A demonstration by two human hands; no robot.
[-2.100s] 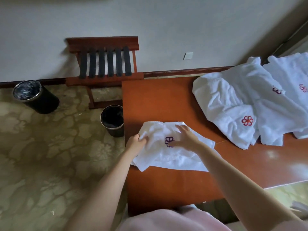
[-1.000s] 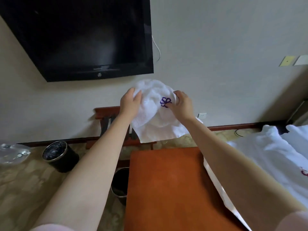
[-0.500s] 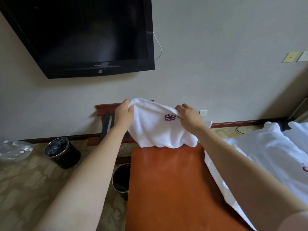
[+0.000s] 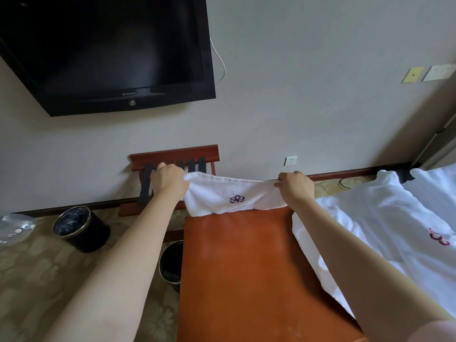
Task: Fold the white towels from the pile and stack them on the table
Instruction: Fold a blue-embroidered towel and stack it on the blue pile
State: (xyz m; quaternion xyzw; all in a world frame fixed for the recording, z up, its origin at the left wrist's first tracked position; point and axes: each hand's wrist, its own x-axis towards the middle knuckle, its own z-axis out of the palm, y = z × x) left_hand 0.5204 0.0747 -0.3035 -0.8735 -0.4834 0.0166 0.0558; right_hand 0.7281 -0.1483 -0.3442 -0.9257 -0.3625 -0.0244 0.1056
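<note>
**Towel Drawn Out Between Both Hands**

The left hand [image 4: 170,180] pinches the upper left corner of the white towel [image 4: 222,193]. The right hand [image 4: 294,186] pinches the upper right corner. Each grip is closed on the cloth, with the fingers curled over the top edge.

The towel hangs at frame centre, above the far edge of the table [image 4: 246,267]. Contact with the table cannot be confirmed.

Change: half a second ago the hands were closer together and the cloth was bunched. It is now pulled wide, and it sits lower than a second ago.

Meaning: the towel appears ready to be laid flat for folding.

The pile [image 4: 394,218] lies at frame right.
</note>
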